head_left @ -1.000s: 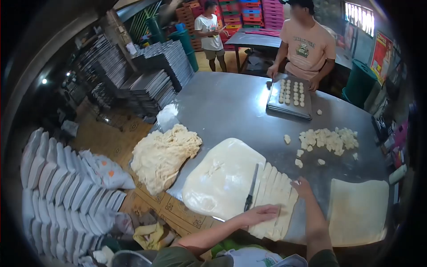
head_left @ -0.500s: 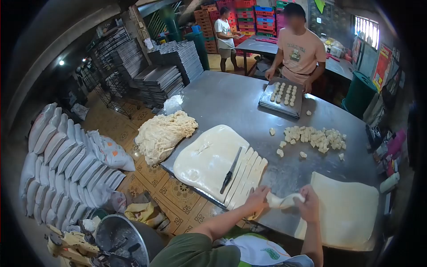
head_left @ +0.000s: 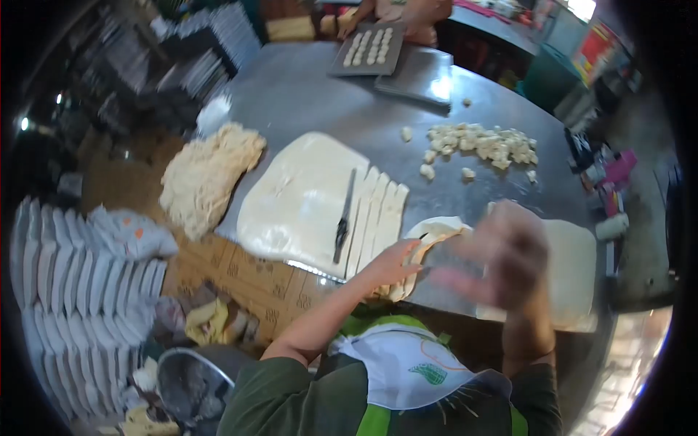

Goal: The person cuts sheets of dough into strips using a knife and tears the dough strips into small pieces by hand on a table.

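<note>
My left hand (head_left: pixel 396 263) has its fingers spread against the near end of a dough strip (head_left: pixel 442 227) that curves over the steel table (head_left: pixel 291 80). Raised to the right of that strip, my right hand (head_left: pixel 509 254) is smeared by motion; its thumb points left, and whether it holds anything cannot be made out. Left of my hands lies a large smooth dough slab (head_left: pixel 298 196), its right side cut into several strips (head_left: pixel 382 211). A long knife (head_left: pixel 345 218) with a dark handle rests on the slab. Partly behind my right hand is a flat dough sheet (head_left: pixel 571 261).
Small dough pieces (head_left: pixel 483 144) are scattered farther back. A rough dough mound (head_left: pixel 207 174) sits at the left edge. Across the table a person's hand (head_left: pixel 349 29) is by a tray (head_left: pixel 396 54) of dough balls. Stacked sacks (head_left: pixel 73 269) and a metal bowl (head_left: pixel 185 356) stand at left.
The view has tilted down. My right hand has let go of the dough strip and lifted; my left hand's fingers have spread. The co-worker's top tray has shifted left off its stack.
</note>
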The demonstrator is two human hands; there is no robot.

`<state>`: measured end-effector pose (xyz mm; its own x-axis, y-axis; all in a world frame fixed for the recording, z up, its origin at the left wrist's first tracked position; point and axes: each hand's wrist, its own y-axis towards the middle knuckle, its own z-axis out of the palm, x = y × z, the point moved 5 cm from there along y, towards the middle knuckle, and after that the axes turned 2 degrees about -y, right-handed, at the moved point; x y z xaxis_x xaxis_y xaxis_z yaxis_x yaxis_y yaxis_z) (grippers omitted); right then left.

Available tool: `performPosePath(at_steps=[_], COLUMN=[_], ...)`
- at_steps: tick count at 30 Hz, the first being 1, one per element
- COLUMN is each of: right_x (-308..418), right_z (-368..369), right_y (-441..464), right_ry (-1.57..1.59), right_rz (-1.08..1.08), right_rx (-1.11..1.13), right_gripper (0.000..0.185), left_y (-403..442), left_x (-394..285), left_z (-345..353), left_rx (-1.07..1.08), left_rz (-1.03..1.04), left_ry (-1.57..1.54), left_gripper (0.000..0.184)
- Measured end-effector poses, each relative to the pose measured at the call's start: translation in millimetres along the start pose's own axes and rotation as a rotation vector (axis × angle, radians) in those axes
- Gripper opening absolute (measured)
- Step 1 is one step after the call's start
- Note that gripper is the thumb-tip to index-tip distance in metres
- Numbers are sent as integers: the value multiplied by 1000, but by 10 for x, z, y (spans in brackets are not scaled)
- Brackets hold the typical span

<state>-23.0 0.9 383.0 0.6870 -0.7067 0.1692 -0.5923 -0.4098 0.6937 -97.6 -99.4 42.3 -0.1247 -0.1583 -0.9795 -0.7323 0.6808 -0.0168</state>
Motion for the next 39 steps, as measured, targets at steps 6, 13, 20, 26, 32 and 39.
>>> performPosePath(at_steps=[6,13,20,26,32,39], right_x=[1304,1599,1605,1286,417,-399], right_z=[505,1254,1600,1605,1039,673], right_y=[1334,1661,1796,1840,1533,928], right_ry=[-76,211,369,388,169,90], right_rz=[-289,-445,-473,-413,-167,-15], right_rx=[474,487,430,312,170,-5], right_gripper=[20,21,23,25,26,28], left_y=[-676,-1041,-1062,-1006,-868,-618], left_x=[134,588,417,293,198,145], left_z=[-257,-725,-1119,-1105,-1177,-1016], left_rx=[29,-257,-348,-301,-174,-84], left_rz=[-166,-99,-156,-168,-201,-140], left_ry=[-11,61,-20,-14,-12,80], left_gripper=[61,59,56,52,51,48])
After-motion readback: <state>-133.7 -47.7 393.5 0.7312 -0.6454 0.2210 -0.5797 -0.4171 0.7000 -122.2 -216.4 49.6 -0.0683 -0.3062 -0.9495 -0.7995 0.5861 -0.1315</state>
